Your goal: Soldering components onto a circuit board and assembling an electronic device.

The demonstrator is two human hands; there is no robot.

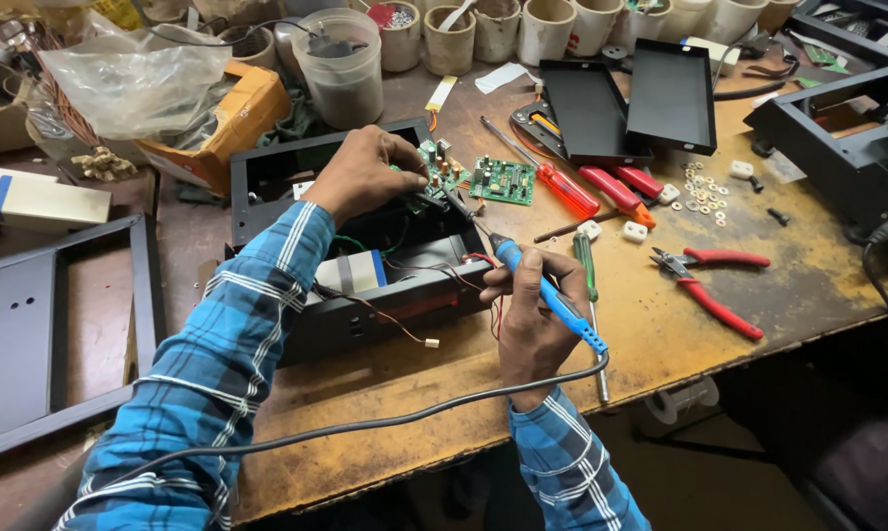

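My left hand (pixel 365 175) grips a small green circuit board (pixel 434 169) over the open black metal box (pixel 365 305). My right hand (pixel 528 310) holds a blue-handled soldering iron (pixel 547 295) like a pen, its tip pointing up-left at that board. Thin red and black wires (pixel 405 295) run from the box's inside toward the board, and one ends in a small white connector near the box's front. A second green circuit board (pixel 501 181) lies flat on the bench just right of my left hand. The iron's grey cable (pixel 365 425) loops across the bench front.
Red-handled screwdriver (pixel 562 187), red pliers (pixel 710 285), a green screwdriver (pixel 587 270), loose washers (pixel 700 192) and white blocks lie to the right. Black metal trays (pixel 621 98) and another black case (pixel 837 147) sit behind. Plastic cups (pixel 346 69) line the back. A black frame (pixel 31 334) lies left.
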